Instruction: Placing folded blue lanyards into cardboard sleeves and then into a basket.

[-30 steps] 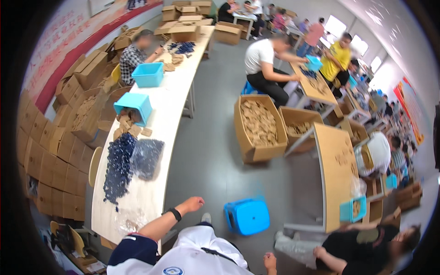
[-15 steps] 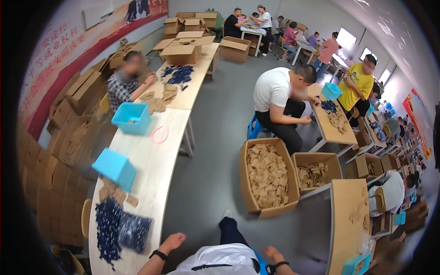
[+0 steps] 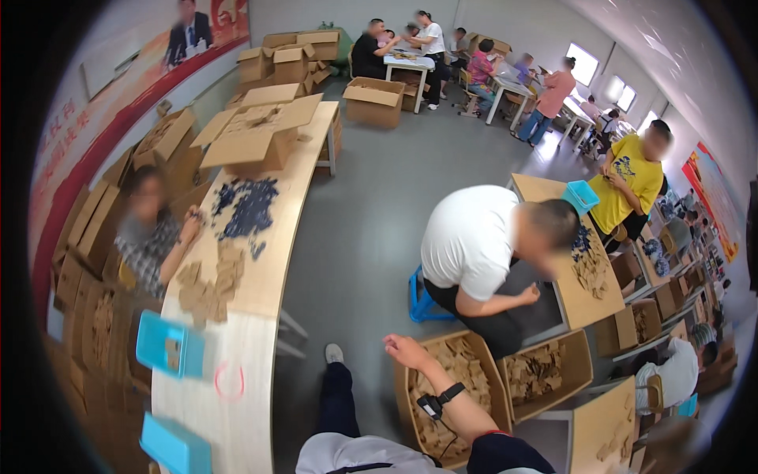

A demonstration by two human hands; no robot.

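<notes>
My right hand [image 3: 406,351] hangs in the air at the near left corner of a large cardboard box [image 3: 499,395]. Its fingers are loosely stretched toward the left, with nothing visible in them. A black band with a small dark device [image 3: 431,405] circles that wrist. Beneath my forearm, many flat brown cardboard pieces [image 3: 464,365] fill the box. My left hand is out of view. One of my legs, in dark trousers with a light shoe [image 3: 334,353], is stretched forward on the grey floor.
Left of me runs a long table [image 3: 253,355] with blue bins [image 3: 170,345], navy pieces [image 3: 249,207] and an open carton [image 3: 264,150]. A person in white [image 3: 474,241] sits bent on a blue stool [image 3: 422,296] ahead. A second box [image 3: 545,375] adjoins the first.
My right arm has swung forward and left over the large box. My left hand has gone out of view. The seated person and boxes appear closer; the near navy pile has left the picture.
</notes>
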